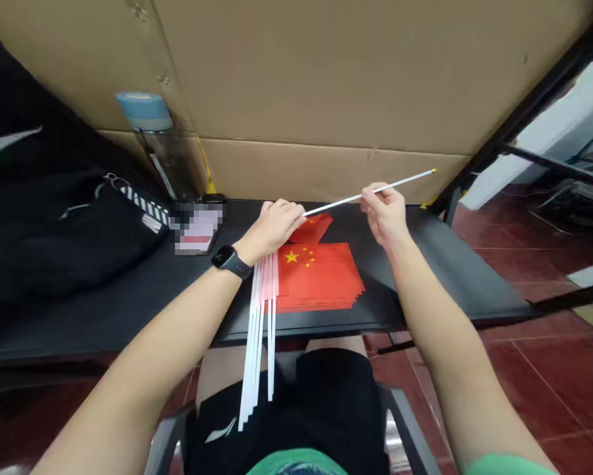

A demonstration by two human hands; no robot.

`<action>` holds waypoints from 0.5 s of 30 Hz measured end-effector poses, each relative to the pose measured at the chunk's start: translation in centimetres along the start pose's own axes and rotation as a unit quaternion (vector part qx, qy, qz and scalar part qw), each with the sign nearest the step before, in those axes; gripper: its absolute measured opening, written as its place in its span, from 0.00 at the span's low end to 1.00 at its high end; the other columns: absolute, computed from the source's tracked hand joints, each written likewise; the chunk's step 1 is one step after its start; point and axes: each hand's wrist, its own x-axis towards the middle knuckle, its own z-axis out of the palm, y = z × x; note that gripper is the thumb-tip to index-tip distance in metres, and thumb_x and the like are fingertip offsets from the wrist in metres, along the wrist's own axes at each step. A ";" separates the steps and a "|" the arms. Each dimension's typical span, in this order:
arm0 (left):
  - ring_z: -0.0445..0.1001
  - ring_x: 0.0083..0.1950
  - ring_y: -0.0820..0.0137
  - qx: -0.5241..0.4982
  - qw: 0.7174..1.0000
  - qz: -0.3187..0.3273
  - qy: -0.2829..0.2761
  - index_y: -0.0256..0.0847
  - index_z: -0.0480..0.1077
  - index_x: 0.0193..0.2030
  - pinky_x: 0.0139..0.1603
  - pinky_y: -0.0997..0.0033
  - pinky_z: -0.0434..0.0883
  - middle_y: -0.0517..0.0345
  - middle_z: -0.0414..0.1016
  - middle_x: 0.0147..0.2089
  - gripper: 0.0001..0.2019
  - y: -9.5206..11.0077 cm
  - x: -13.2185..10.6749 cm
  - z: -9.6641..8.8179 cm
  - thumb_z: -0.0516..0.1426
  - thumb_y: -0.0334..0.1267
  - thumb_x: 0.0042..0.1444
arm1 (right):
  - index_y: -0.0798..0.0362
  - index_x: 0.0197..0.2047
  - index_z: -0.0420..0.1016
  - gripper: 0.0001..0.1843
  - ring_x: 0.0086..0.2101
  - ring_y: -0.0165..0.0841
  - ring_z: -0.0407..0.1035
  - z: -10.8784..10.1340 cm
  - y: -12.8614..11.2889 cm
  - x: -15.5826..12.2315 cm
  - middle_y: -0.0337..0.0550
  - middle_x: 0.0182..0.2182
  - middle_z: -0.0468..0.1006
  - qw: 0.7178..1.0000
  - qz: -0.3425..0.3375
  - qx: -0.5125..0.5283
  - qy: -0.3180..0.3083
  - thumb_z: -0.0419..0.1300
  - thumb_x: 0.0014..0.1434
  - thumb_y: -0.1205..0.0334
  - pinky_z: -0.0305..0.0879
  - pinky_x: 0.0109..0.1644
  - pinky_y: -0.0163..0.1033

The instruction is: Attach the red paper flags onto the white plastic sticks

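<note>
My left hand (276, 227) is closed around one end of a thin white stick (370, 196), and a black smartwatch (231, 262) sits on that wrist. My right hand (384, 214) pinches the same stick further along, with its yellow-tipped end pointing up and right. Below the stick lies a folded piece of red flag (312, 228), and I cannot tell whether it is attached. A stack of red flags with yellow stars (316, 277) lies on the table, and a bundle of white sticks (256, 343) hangs past the table's near edge.
The black table (425, 264) holds a phone with a blurred screen (197, 227), a clear bottle with a blue lid (152, 138) and a black bag (53, 218). Cardboard (301, 79) stands behind it. Red floor tiles (548, 369) lie to the right.
</note>
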 end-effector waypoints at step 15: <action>0.70 0.49 0.59 -0.006 1.000 0.008 0.001 0.43 0.69 0.42 0.50 0.58 0.57 0.53 0.77 0.45 0.18 -0.4 -0.2 0.4 0.44 0.45 0.79 | 0.44 0.36 0.78 0.21 0.28 0.31 0.70 -1.1 -0.1 0.2 0.36 0.29 0.74 0.996 -0.043 -0.069 -0.019 0.80 0.48 0.43 0.71 0.32 0.39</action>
